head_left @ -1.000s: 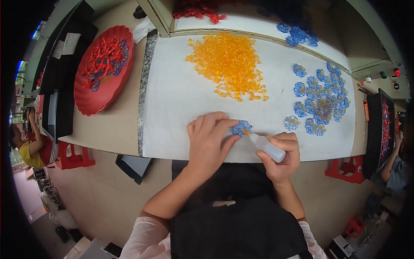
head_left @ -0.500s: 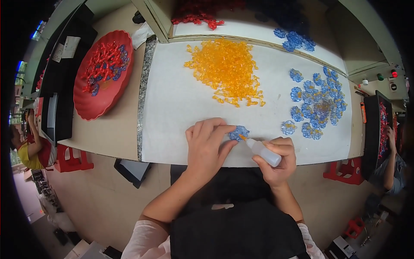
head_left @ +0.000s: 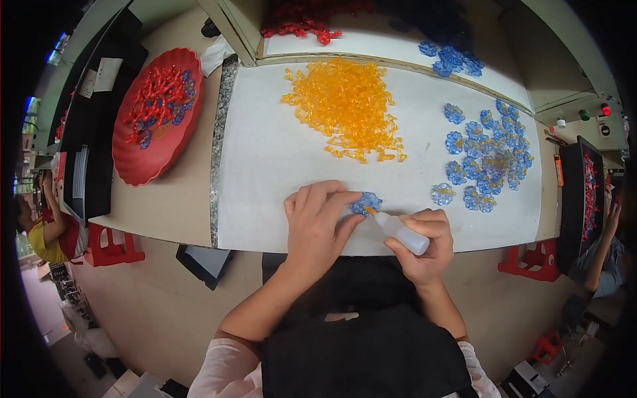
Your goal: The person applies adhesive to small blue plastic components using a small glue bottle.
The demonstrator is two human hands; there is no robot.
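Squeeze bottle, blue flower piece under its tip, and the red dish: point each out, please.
squeeze bottle [head_left: 402, 233], head view, on its white body.
blue flower piece [head_left: 367, 201], head view, on its petals.
red dish [head_left: 136, 169], head view, on its bare lower rim.

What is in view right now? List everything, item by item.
blue flower piece: one, blue, on the white sheet under both hands
small squeeze bottle: one, whitish with orange tip, tip at the flower piece
orange pieces: a heap, orange, sheet centre-top
blue flower pieces: many, blue, sheet right
white sheet: one, covers the table
red tray: one, holds red and blue pieces, left
red stools: two, either side below the table
left hand: pins the flower piece
right hand: grips the bottle
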